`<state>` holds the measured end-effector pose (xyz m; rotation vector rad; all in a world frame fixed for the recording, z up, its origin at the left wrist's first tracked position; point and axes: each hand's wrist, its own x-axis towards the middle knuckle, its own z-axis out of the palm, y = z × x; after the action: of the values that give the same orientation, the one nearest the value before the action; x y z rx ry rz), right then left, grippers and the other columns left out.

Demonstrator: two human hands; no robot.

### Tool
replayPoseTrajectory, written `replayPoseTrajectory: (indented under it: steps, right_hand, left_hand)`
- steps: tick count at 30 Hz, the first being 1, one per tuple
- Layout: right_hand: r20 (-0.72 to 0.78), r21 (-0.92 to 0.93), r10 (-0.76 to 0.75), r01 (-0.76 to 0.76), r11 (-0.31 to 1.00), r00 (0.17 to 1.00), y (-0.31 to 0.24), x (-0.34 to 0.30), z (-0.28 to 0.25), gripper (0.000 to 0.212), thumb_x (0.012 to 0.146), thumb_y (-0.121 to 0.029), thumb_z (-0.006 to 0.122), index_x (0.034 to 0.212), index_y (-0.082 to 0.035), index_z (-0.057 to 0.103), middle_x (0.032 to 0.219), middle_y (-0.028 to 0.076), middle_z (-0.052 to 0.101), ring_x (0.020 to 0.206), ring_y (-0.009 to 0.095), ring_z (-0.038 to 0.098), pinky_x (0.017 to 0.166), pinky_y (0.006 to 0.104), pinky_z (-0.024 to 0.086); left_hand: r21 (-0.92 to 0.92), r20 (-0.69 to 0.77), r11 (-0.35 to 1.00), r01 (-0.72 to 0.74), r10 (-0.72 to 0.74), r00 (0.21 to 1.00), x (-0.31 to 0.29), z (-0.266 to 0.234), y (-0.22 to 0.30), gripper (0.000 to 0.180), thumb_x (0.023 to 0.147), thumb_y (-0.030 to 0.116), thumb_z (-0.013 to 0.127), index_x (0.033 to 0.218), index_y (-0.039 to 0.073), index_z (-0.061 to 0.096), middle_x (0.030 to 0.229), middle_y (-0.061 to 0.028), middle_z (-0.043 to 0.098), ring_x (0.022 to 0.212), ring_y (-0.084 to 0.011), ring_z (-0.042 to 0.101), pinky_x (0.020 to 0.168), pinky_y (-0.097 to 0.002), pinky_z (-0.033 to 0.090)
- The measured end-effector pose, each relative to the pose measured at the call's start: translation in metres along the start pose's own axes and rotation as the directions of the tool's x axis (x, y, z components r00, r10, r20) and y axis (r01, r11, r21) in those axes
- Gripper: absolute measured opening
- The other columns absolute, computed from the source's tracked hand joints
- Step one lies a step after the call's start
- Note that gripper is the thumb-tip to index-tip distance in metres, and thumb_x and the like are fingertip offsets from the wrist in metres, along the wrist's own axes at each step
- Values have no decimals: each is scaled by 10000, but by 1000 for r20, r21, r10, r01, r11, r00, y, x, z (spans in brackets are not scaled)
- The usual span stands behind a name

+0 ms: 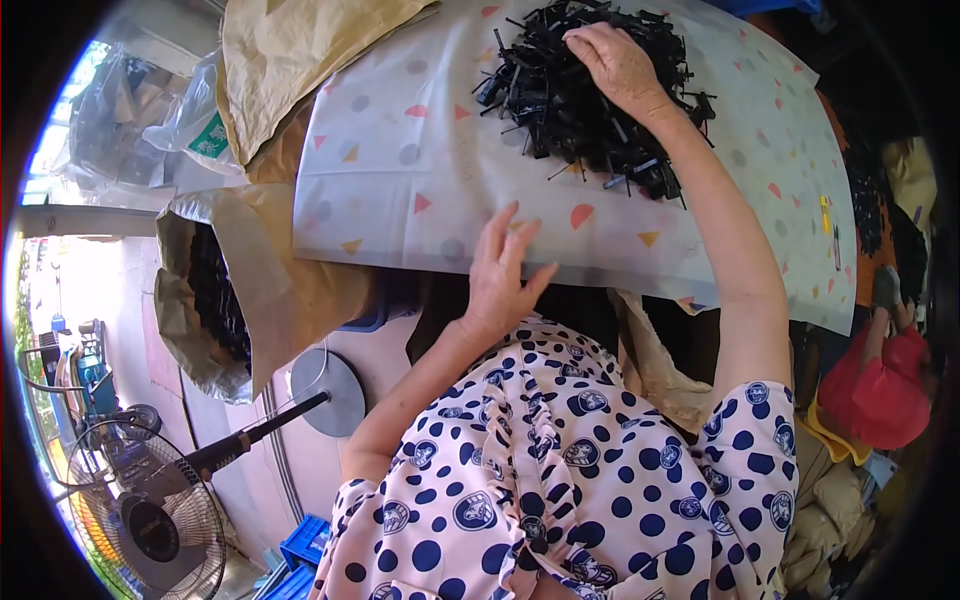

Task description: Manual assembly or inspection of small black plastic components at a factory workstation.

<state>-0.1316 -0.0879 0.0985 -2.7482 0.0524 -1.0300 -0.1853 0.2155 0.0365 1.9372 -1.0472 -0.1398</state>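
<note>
A heap of small black plastic parts [575,110], many with thin stems, lies at the far side of the table. Over its top reaches my right hand [618,72], fingers bent together and pointing left. Whatever is beneath those fingertips is hidden. My left hand [503,285] hovers at the table's near edge with fingers spread and nothing in them. The table [390,190] wears a pale cover printed with coloured triangles and dots.
An open brown sack [280,270] of black parts stands left of the table. Further left are a fan [150,525] and its round base [328,392]. Blue crates [305,540] sit low. At the right, a person in red [880,385] works beside more black parts.
</note>
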Motion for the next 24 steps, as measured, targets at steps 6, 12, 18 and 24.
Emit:
replayPoseTrajectory:
  steps: [6,12,18,24]
  right_hand:
    - [-214,106,46,-23,994,976,-12,10,-42,160,907,-170,554,989,-53,628,920,99,631,852,261,608,777,298,476]
    - [50,83,-74,70,994,996,-55,-14,-16,139,827,-153,624,935,-66,616,875,101,604,779,291,609,656,331,493]
    - [379,-405,-98,261,876,920,-77,-3,25,84,730,-153,587,780,-88,604,799,85,620,745,256,639,615,361,529]
    - [387,-349,-71,218,912,919,-79,1,25,162,786,-116,527,894,-53,630,816,132,651,748,278,659,604,406,526]
  left_hand:
    - [21,58,994,-110,109,992,-30,-4,-6,461,734,117,709,1147,42,518,1305,-220,401,1169,-399,432,963,-432,391]
    - [3,65,985,-175,174,983,-47,-1,-3,348,758,93,678,1079,39,554,1239,-211,459,1065,-389,519,894,-404,462]
    - [-116,251,993,5,25,968,-55,-2,-10,249,815,69,618,1054,26,561,1043,-173,572,852,-325,621,743,-360,504]
    - [-68,347,991,115,-84,934,-59,-5,-17,243,834,95,605,1058,3,580,933,-175,623,801,-286,631,707,-338,501]
